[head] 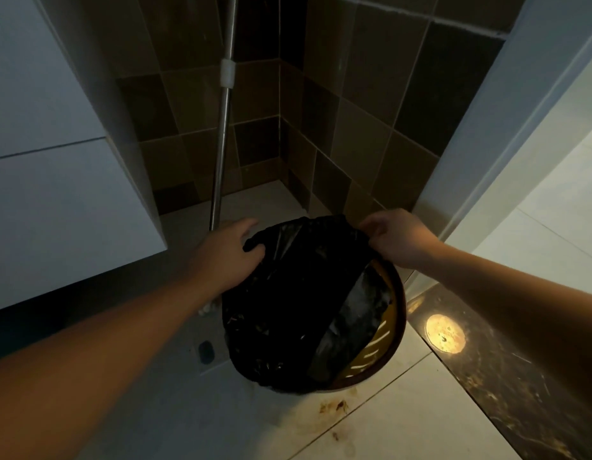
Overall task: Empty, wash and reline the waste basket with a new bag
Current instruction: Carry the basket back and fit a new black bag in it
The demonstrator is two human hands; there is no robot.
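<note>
Hands meet at the far rim of the waste basket (399, 313), which stands on the floor (404, 419) at lower centre of the frame. The left hand (226, 250) curls its fingers round a gathered edge of the black bag (288, 293), and the right hand (399, 237) pinches the bag's opposite corner. The bag covers the left part of the basket's mouth; the yellowish inside shows along the right. A metal pole (223, 127) leans in the tiled corner at upper centre, and a white cabinet (55, 180) fills the left of the frame. Brown stains (334, 406) mark the floor just below the basket, and a round light reflection (445, 333) lies to its right.
</note>
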